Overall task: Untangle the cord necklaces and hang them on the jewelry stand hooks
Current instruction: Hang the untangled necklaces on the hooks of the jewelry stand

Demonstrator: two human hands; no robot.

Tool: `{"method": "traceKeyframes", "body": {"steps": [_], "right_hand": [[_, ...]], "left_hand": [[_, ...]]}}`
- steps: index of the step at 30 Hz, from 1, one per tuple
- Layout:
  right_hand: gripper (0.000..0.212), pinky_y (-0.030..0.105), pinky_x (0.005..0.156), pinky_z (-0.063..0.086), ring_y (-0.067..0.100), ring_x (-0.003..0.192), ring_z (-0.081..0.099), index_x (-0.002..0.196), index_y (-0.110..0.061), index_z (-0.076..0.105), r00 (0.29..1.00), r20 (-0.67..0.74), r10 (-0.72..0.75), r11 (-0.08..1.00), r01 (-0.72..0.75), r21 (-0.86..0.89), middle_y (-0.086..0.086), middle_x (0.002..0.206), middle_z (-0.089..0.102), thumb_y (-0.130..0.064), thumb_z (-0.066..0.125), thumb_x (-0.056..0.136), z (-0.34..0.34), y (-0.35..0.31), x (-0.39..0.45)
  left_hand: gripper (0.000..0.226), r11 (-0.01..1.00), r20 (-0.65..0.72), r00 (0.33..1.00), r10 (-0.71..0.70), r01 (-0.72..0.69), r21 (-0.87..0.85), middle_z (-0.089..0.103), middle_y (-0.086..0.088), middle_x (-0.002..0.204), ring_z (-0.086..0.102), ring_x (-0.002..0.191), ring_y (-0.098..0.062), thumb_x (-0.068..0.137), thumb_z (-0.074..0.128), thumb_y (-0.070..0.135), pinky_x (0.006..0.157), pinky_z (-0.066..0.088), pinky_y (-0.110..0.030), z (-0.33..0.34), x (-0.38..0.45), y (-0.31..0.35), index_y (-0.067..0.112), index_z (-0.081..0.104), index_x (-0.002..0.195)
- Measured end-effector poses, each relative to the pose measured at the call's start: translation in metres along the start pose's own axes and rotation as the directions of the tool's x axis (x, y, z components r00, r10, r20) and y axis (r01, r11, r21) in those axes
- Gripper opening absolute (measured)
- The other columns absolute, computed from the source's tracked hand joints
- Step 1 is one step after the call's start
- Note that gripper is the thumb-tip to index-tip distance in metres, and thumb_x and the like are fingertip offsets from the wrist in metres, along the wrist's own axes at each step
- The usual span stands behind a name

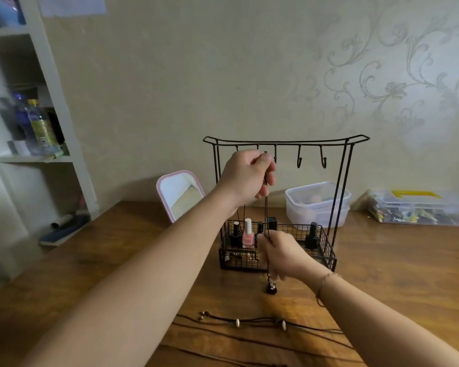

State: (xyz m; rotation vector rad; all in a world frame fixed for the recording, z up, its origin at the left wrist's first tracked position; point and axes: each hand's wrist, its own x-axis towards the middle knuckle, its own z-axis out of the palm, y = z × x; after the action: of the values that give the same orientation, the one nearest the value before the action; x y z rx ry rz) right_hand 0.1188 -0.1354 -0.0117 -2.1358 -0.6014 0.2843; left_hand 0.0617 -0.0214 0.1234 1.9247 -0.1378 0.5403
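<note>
Nearest the viewer, a second cord necklace lies loose on the wooden table, its dark cords spread across the near edge with two pale oval beads and a few small metal beads showing; it is not yet hung and looks still partly crossed over itself. Just beyond it, the right hand pinches a thin dark cord necklace low down, fingers curled round the strands, and a small dark pendant dangles below the hand, just above the table. The cord runs straight up, taut, to the left hand, which is raised and grips the top of the loop between thumb and fingers, right beside the hooks near the left end of the black wire jewelry stand. The step in hand appears to be hanging this first necklace; the next move likely calls for opening the loop at the top and slipping it over a hook, while the lower hand keeps the strands straight. Whether the cord already touches a hook cannot be told, since the hand hides it. The stand's basket holds nail polish bottles; behind stand a pink-framed mirror and clear plastic containers.
</note>
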Motion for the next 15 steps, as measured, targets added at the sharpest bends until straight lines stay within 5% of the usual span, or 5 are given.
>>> {"method": "traceKeyframes", "body": {"steps": [4, 8, 11, 15], "right_hand": [[0.025, 0.024, 0.036, 0.04, 0.016, 0.037, 0.049, 0.094, -0.006, 0.053, 0.986, -0.15, 0.078, 0.956, -0.031, 0.293, 0.007, 0.06, 0.058, -0.021, 0.037, 0.106, -0.01, -0.014, 0.024], [0.025, 0.02, 0.031, 0.031, 0.009, 0.032, 0.041, 0.088, -0.005, 0.048, 0.962, -0.273, -0.001, 0.914, 0.111, 0.39, 0.01, 0.062, 0.048, -0.006, 0.029, 0.105, -0.02, -0.037, 0.035], [0.032, 0.019, 0.033, 0.032, 0.01, 0.035, 0.043, 0.079, -0.011, 0.048, 0.943, -0.331, -0.032, 0.932, 0.147, 0.331, 0.01, 0.064, 0.05, -0.006, 0.028, 0.103, -0.021, -0.042, 0.045], [0.025, 0.019, 0.036, 0.038, 0.016, 0.049, 0.052, 0.088, -0.011, 0.055, 0.979, -0.191, 0.074, 0.993, -0.054, 0.109, 0.009, 0.076, 0.06, -0.02, 0.04, 0.105, -0.005, -0.028, 0.051]], "left_hand": [[0.034, 1.0, -0.002, 1.0, 0.017, -0.017, 0.004, 0.059, -0.004, 0.065, 0.052, 0.049, -0.018, 0.105, 0.041, 0.019, 0.049, 0.043, -0.027, -0.006, 0.007, 0.007, 0.01, 0.059, 0.078], [0.034, 0.999, -0.017, 0.999, 0.033, -0.033, 0.002, 0.059, -0.004, 0.064, 0.053, 0.05, -0.018, 0.105, 0.042, 0.019, 0.049, 0.043, -0.026, -0.011, 0.009, 0.01, 0.011, 0.058, 0.076], [0.034, 0.998, -0.013, 0.998, 0.057, -0.056, 0.012, 0.06, -0.005, 0.065, 0.053, 0.049, -0.016, 0.105, 0.041, 0.018, 0.049, 0.044, -0.027, -0.015, 0.009, 0.012, 0.01, 0.058, 0.077], [0.034, 0.998, 0.005, 0.999, 0.042, -0.042, 0.037, 0.06, -0.004, 0.066, 0.054, 0.049, -0.015, 0.105, 0.041, 0.019, 0.05, 0.045, -0.027, -0.015, 0.011, 0.002, 0.011, 0.059, 0.077]]}}
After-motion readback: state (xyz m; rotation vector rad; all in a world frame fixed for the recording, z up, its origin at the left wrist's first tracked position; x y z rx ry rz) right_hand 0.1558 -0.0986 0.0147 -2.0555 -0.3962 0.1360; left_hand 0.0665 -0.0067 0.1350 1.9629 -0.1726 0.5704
